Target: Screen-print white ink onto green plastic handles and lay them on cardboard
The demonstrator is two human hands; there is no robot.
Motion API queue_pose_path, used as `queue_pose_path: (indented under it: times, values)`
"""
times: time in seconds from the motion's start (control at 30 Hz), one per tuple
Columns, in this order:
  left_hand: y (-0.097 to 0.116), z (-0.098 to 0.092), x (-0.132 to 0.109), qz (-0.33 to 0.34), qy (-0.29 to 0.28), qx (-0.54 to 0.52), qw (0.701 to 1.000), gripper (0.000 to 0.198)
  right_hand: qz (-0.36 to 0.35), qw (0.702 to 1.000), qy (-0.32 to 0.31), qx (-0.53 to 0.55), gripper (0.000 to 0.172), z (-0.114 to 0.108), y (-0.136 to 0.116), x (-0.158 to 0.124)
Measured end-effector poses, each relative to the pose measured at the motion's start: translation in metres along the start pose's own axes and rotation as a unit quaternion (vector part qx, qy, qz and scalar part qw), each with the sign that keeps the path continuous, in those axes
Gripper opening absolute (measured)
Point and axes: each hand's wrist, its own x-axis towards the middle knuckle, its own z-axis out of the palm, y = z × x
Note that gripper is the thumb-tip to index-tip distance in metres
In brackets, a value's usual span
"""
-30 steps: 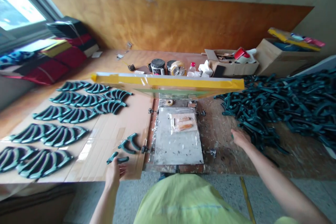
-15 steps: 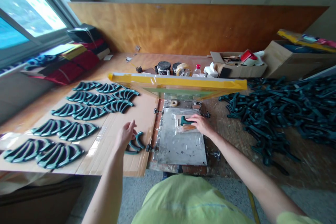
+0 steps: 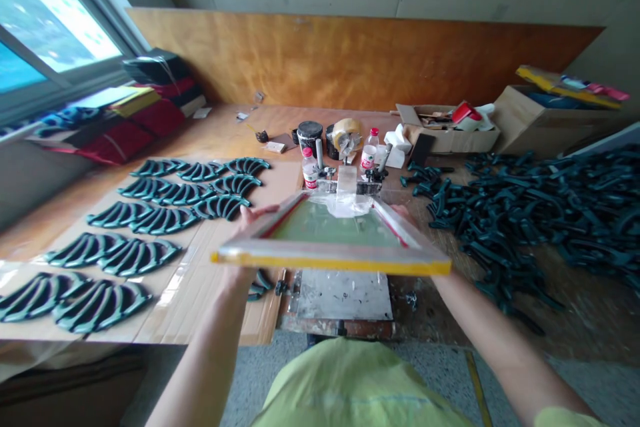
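Note:
A silk-screen printing frame [image 3: 330,260], with a green mesh and yellow tape along its near edge, is tilted over a grey metal plate [image 3: 345,297]. My left hand [image 3: 256,213] grips the left side of the frame, its lower part covered by the frame. My right hand [image 3: 403,213] is on the right side; only a few fingertips show past the frame. The frame hides the plate's middle and whatever lies there. A few curved dark green plastic pieces [image 3: 259,285] lie on cardboard below my left hand.
Rows of curved dark green pieces [image 3: 125,257] cover the cardboard [image 3: 210,280] on the left. A large heap of similar pieces [image 3: 505,213] lies on the right. Behind the frame stand red-capped bottles [image 3: 369,152], black tubs [image 3: 310,137], a tape roll [image 3: 347,135] and a cardboard box [image 3: 450,137].
The printing frame has swung down toward me. My right hand has left the green piece on the plate, and both hands are now at the frame's sides.

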Motion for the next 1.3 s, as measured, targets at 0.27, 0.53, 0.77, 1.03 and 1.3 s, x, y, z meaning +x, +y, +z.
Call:
queue_pose_path:
  times: [0.27,0.53,0.77,1.03,1.3]
  values:
    - [-0.110,-0.021,-0.047,-0.200,-0.051,0.055,0.977,0.091,-0.126,0.990,-0.046,-0.049,0.051,0.003,-0.057,0.073]
    - [-0.151,-0.023,-0.044,-0.194,-0.054,0.051,0.978,0.081,-0.100,0.965,-0.207,-0.123,0.017,0.024,-0.079,0.066]
    - [-0.158,-0.025,-0.043,-0.199,-0.054,0.050,0.977,0.078,-0.225,0.942,-0.247,-0.044,0.035,0.009,-0.060,0.008]
    - [-0.152,-0.022,-0.045,-0.182,-0.046,0.047,0.981,0.072,-0.218,0.963,-0.156,-0.032,0.018,0.013,-0.060,0.017]
    - [-0.136,-0.020,-0.046,-0.200,-0.042,0.048,0.978,0.071,-0.259,0.955,-0.136,0.041,0.024,0.018,-0.053,0.004]
